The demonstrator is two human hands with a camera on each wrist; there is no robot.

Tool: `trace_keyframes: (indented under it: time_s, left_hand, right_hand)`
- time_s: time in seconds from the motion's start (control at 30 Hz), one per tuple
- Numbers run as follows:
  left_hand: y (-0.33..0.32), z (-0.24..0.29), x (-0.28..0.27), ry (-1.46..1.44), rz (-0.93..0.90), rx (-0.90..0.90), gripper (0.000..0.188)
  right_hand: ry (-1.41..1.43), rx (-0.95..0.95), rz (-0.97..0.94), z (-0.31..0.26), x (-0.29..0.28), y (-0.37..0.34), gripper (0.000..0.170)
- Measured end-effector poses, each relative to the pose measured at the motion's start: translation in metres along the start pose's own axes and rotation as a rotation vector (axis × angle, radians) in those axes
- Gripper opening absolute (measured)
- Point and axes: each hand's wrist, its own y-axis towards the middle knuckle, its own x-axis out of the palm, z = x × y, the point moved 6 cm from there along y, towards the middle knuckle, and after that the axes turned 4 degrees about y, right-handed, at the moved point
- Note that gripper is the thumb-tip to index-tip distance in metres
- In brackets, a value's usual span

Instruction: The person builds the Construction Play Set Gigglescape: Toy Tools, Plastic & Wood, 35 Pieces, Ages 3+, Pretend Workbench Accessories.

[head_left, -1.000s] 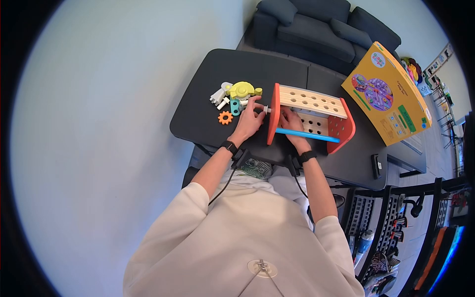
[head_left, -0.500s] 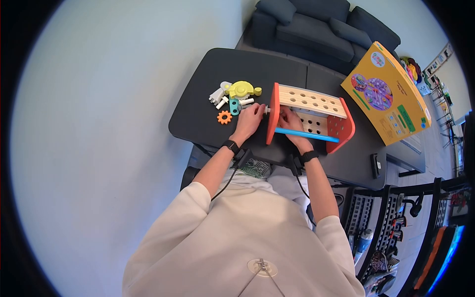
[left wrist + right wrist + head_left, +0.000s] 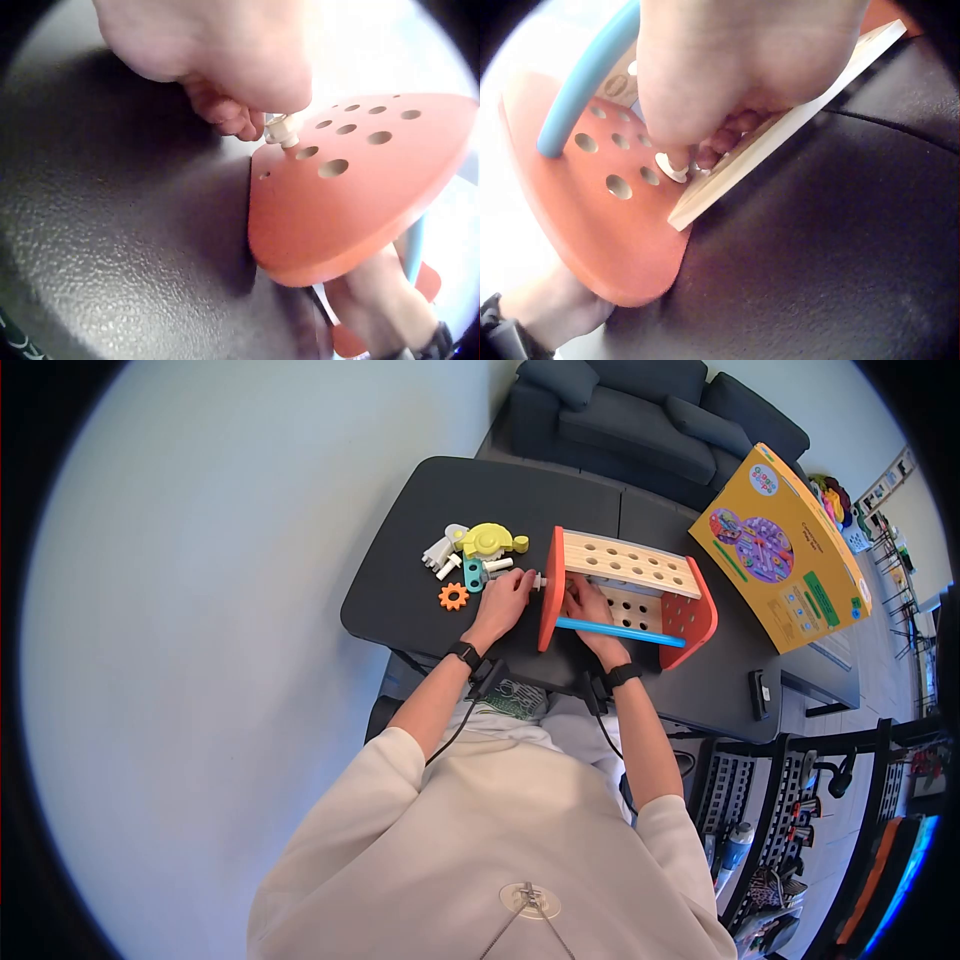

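A toy workbench with a red side panel [image 3: 552, 590] stands on the black table. My left hand [image 3: 503, 605] is at the panel's outer face, its thumb and curled fingers pinching a cream hex-headed bolt [image 3: 281, 129] at a hole low in the panel. Inside the frame, beside the same panel, my right hand [image 3: 593, 620] has its fingers curled low against the wooden board [image 3: 735, 169]. Its thumb and fingers grip a cream flanged piece [image 3: 673, 169] against the panel's inner face; the hand hides part of that piece.
Left of my left hand lie an orange gear [image 3: 453, 596], a teal holed strip [image 3: 473, 574], cream bolts and a yellow toy part [image 3: 487, 541]. A blue rod [image 3: 622, 633] crosses the workbench's near side. A big yellow box [image 3: 785, 550] stands to the right.
My left hand's fingers have curled in closer around the bolt, uncovering a cream bolt among the loose parts. The right hand and workbench have hardly moved.
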Motion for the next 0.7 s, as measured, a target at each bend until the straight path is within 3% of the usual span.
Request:
trace_keyframes:
  time_s: [0.1, 0.17, 0.3, 0.4, 0.5, 0.57, 0.7]
  left_hand:
    - [-0.003, 0.000, 0.002, -0.136, 0.030, 0.091, 0.033]
    - [-0.005, -0.001, 0.002, -0.226, 0.014, 0.103, 0.040]
    - [-0.001, -0.004, -0.002, -0.235, 0.057, 0.008, 0.036]
    - [0.002, -0.001, 0.001, 0.017, -0.035, -0.003, 0.032]
    - [-0.001, -0.001, 0.004, 0.018, -0.003, 0.100, 0.029]
    - [-0.008, 0.006, 0.001, -0.156, 0.040, 0.185, 0.036]
    - [-0.003, -0.002, 0.000, -0.234, 0.038, 0.080, 0.037]
  right_hand:
    - [-0.005, -0.020, 0.012, 0.004, 0.001, 0.000, 0.026]
    - [-0.001, 0.004, 0.002, 0.006, 0.002, 0.001, 0.025]
    - [-0.034, 0.014, 0.026, 0.002, 0.001, -0.001, 0.026]
    - [-0.040, -0.006, 0.049, 0.003, 0.001, 0.000, 0.028]
    - [-0.034, -0.017, 0.071, 0.001, 0.001, -0.001, 0.030]
    - [-0.038, 0.000, 0.068, -0.004, -0.001, -0.002, 0.030]
    - [-0.053, 0.014, 0.061, -0.005, 0.000, -0.001, 0.031]
